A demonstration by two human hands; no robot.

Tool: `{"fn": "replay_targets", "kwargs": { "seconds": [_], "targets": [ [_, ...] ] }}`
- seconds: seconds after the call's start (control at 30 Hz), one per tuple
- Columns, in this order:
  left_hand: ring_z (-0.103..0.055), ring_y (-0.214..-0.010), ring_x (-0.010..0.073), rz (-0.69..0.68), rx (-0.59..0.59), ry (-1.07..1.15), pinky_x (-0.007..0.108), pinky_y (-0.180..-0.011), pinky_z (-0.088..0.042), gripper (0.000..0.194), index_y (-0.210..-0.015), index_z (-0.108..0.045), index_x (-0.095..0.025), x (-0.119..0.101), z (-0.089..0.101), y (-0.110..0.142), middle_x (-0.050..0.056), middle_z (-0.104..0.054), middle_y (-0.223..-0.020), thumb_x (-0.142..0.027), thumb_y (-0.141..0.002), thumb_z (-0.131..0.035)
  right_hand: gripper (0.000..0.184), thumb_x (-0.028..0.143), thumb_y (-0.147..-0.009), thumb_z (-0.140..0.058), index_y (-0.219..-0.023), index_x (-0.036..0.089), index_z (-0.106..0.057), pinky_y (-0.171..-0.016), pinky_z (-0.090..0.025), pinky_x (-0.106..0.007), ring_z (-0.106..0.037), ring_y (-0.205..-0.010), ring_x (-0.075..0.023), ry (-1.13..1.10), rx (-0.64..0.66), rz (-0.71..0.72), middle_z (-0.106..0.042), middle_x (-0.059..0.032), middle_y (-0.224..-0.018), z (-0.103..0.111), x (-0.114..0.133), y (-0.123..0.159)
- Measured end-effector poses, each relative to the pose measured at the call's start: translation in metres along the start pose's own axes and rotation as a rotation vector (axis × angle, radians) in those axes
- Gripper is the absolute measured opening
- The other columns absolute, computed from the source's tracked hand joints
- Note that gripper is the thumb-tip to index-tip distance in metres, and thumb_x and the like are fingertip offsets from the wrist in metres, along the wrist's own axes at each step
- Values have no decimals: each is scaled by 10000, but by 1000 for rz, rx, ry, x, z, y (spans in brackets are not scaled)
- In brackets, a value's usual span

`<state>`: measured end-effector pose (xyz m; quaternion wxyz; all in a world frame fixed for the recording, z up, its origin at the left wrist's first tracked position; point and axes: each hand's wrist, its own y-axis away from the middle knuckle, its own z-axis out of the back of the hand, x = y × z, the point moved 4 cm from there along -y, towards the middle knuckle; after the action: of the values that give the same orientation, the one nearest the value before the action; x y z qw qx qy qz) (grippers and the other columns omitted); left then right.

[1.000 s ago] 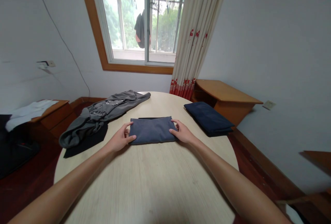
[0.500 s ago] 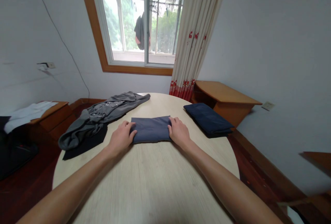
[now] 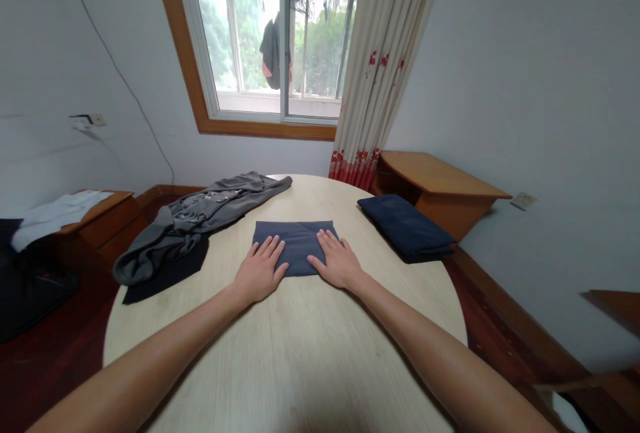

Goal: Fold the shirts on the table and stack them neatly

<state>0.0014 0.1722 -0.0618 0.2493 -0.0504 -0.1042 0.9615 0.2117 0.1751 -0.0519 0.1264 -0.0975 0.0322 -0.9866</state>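
Note:
A folded blue-grey piece of clothing [image 3: 300, 250] lies flat on the pale round table [image 3: 300, 346], a neat rectangle with its long side towards me. My left hand [image 3: 260, 270] rests palm down on its left part, fingers stretched out. On its right part lies my right hand [image 3: 337, 260], also flat with the fingers spread. Neither hand grips the cloth. Which kind of garment it is cannot be made out from the folded shape.
A crumpled grey garment with a printed front [image 3: 200, 210] lies at the table's left, over a black cloth [image 3: 173, 276]. Folded dark navy clothing [image 3: 405, 228] sits at the right edge. Behind it stands a wooden desk [image 3: 440, 173], near a curtain [image 3: 385, 73].
Both hands have let go of the cloth's side edges and now lie flat on top of it, closer to me. The fingers have straightened and the cloth looks flatter.

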Motion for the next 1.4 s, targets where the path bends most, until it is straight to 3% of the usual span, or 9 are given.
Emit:
{"fn": "replay_targets", "kwargs": {
  "seconds": [0.13, 0.27, 0.4, 0.63, 0.8, 0.93, 1.03, 1.2, 1.4],
  "targets": [
    [-276, -1503, 313, 42, 81, 3, 570, -1203, -194, 633, -1525, -420, -132, -5, 12, -14, 126, -334, -1602, -488, -1014, -307, 762, 600, -992, -309, -1560, 92, -330, -1216, -102, -542, -185, -1530, -305, 36, 36, -57, -241, -160, -1636, 10, 6, -9],
    [-237, -1518, 292, 35, 41, 6, 546, -1219, -156, 590, -1517, -435, -150, -13, 16, -48, 98, -306, -1621, -436, -1024, -280, 656, 495, -1015, -310, -1548, 115, -365, -1228, -57, -509, -175, -1535, -270, 53, -31, 73, -269, -131, -1635, 14, 26, -35],
    [-271, -1505, 300, 181, 101, 63, 534, -1209, -201, 621, -1519, -424, -132, 16, 0, -64, 124, -335, -1610, -471, -1016, -292, 662, 517, -1013, -317, -1557, 141, -347, -1227, -105, -499, -213, -1525, -254, -25, 39, 39, -297, -107, -1629, 5, 14, -51],
    [-244, -1519, 252, 370, 137, 161, 514, -1217, -188, 636, -1538, -378, -148, 74, -10, -40, 108, -300, -1629, -487, -1021, -234, 676, 549, -1027, -260, -1567, 148, -326, -1216, -168, -478, -218, -1525, -233, -124, 66, -127, -290, -110, -1632, 0, -26, -38],
    [-342, -1472, 304, 385, 72, 174, 505, -1162, -297, 656, -1481, -454, -112, 72, 7, -16, 180, -381, -1582, -506, -1016, -209, 672, 527, -1033, -258, -1536, 97, -376, -1155, -290, -505, -302, -1490, -299, -57, 38, -222, -341, -173, -1601, 8, -12, -14],
    [-540, -1285, 372, 369, 62, 139, 459, -1031, -433, 744, -1373, -580, -126, 61, 28, -4, 211, -559, -1416, -675, -926, -351, 729, 623, -993, -306, -1308, 55, -638, -998, -432, -488, -581, -1244, -373, 74, 30, -292, -630, -275, -1308, 23, 4, 7],
    [-632, -1124, 391, 443, 114, 102, 449, -902, -488, 712, -1272, -647, -135, 58, 38, 0, 220, -634, -1284, -680, -908, -369, 759, 687, -968, -294, -1111, 103, -758, -910, -469, -431, -678, -1071, -348, 56, 80, -275, -736, -253, -1054, 30, 14, 15],
    [-664, -1050, 387, 531, 198, 95, 417, -823, -490, 627, -1060, -710, -153, 64, 38, -1, 213, -708, -1142, -648, -916, -353, 742, 703, -954, -331, -1065, 123, -780, -875, -468, -395, -692, -1044, -337, 19, 154, -203, -745, -231, -1045, 30, 28, 14],
    [-679, -965, 325, 499, 194, 167, 349, -765, -465, 461, -888, -669, -194, 73, 31, -6, 161, -740, -1007, -577, -920, -414, 575, 594, -982, -401, -947, 152, -767, -784, -468, -346, -702, -933, -287, -34, 31, -157, -754, -172, -984, 32, 32, 9]
  ]
}}
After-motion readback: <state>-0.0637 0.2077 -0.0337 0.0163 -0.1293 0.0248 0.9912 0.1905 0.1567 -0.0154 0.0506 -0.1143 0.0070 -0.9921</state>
